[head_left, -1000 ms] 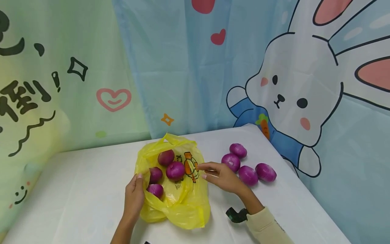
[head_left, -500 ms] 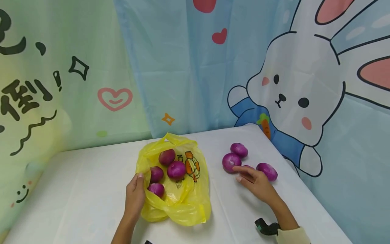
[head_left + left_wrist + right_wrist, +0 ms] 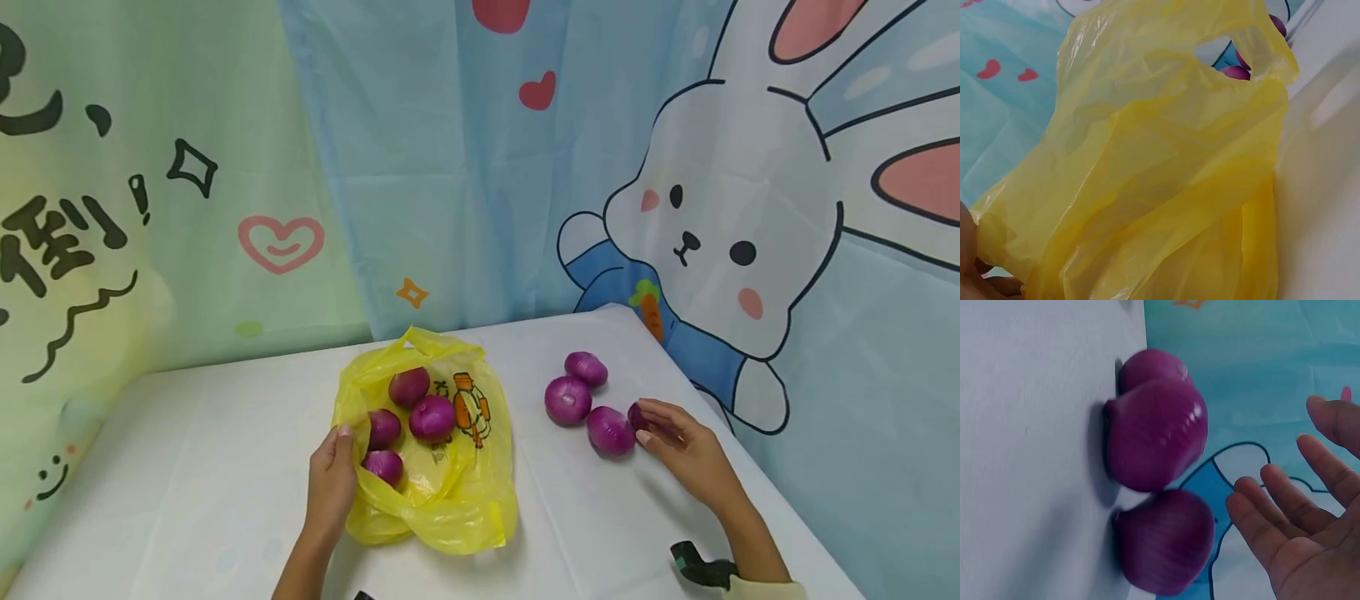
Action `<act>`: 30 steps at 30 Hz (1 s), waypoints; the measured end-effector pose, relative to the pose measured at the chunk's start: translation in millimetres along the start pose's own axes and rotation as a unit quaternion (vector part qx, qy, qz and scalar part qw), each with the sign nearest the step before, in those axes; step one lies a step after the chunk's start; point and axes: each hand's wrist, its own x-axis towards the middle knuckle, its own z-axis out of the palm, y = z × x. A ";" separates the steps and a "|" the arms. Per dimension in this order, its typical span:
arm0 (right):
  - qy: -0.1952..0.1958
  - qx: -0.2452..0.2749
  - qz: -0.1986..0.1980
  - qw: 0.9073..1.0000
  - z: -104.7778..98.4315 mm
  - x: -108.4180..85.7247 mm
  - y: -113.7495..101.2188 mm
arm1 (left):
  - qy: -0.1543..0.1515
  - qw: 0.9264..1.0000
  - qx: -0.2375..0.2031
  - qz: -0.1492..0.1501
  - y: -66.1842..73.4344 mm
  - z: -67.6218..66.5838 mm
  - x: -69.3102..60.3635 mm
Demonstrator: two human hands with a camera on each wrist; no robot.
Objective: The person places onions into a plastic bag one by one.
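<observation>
A yellow plastic bag (image 3: pixel 442 517) lies with its mouth spread, and several red onions (image 3: pixel 432 419) sit inside it. My left hand (image 3: pixel 330 479) grips the bag's left rim between thumb and fingers; the left wrist view shows mostly the bag's crumpled side (image 3: pixel 1166 175). Over the rightmost loose onion (image 3: pixel 636 417) my right hand (image 3: pixel 686 450) is held with spread fingers, hiding most of it. From the right wrist, that hand (image 3: pixel 1310 531) shows relaxed fingers, apart from the nearest onion (image 3: pixel 1166 544). Beside it lies another loose onion (image 3: pixel 611 432).
Two more loose onions, a round one (image 3: pixel 567 401) and one farther back (image 3: pixel 587 369), lie on the white table (image 3: pixel 225 467). Behind the table hangs a printed cloth (image 3: pixel 480 183) with a cartoon rabbit. A black wrist device (image 3: pixel 701 567) is below my right hand.
My right hand has moved from beside the bag's printed side, rightward past the loose onions, to the rightmost one. My left hand keeps its grip on the bag.
</observation>
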 end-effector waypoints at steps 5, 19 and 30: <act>-0.012 0.000 0.012 1.000 -2.2 -0.4 8.5 | 0.000 1.000 0.001 -0.001 -0.6 -0.5 -1.0; -0.076 -0.062 0.026 0.995 12.4 8.9 12.6 | 0.000 1.000 -0.005 0.008 -0.4 1.5 -1.4; -0.088 -0.130 -0.024 0.987 30.8 13.0 5.6 | 0.005 1.000 0.004 0.018 -0.2 0.7 -2.2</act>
